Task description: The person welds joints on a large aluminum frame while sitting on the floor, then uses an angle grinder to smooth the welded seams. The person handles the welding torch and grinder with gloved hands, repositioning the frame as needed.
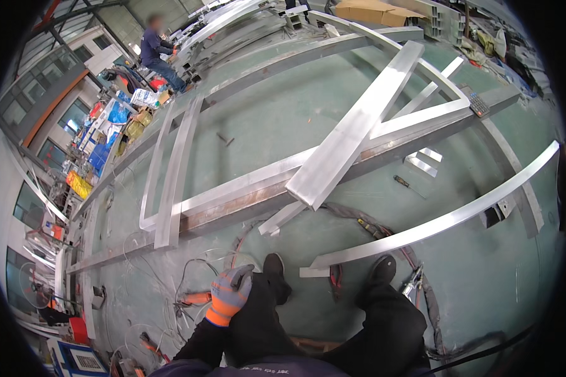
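My left hand (229,295), in a grey and orange glove, rests by my left knee. Its fingers are curled in, and what they hold, if anything, is hidden. Beside it on the floor lies an orange-handled tool (197,299) among thin cables. My right hand does not show. Ahead of me a wide silver metal box bar (358,125) lies slanted across a large metal frame (233,196). A long curved silver bar (443,221) reaches from between my feet to the right. A red and black tool (336,281) lies below its near end.
A screwdriver (404,182) and short metal offcuts (423,162) lie on the green floor. A calculator (478,104) sits on the frame's right corner. Thick wrapped cables (432,311) run by my right foot, near a metal clamp (412,286). Another person (155,50) works at the far left.
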{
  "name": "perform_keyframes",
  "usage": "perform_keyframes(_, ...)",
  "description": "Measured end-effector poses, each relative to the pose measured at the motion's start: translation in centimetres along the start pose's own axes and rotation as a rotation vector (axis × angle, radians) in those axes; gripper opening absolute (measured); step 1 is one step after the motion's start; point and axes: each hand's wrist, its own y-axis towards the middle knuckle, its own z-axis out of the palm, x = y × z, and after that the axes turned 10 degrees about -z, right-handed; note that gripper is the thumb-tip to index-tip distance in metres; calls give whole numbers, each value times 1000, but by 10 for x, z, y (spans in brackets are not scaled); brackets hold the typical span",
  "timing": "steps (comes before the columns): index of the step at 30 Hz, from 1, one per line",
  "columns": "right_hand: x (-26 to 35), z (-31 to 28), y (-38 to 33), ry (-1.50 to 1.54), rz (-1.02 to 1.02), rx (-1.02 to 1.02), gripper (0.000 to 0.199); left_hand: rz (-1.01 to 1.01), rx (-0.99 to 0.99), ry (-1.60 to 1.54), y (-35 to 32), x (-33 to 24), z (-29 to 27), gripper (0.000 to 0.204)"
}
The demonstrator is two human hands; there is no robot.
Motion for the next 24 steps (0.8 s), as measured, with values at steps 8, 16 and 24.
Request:
perform_keyframes(8,-42,-58,-55,204,-210,-48,48,120,-75,-30,-12,12,-3,19)
perform_keyframes(16,91,-238,-148,454,-562,-586,39,230,-161,-52,-33,54,-12,10)
perform_keyframes(24,276,-314,-305,1197,-1012,-202,37,112,-270,-202,-44,54,-23,10)
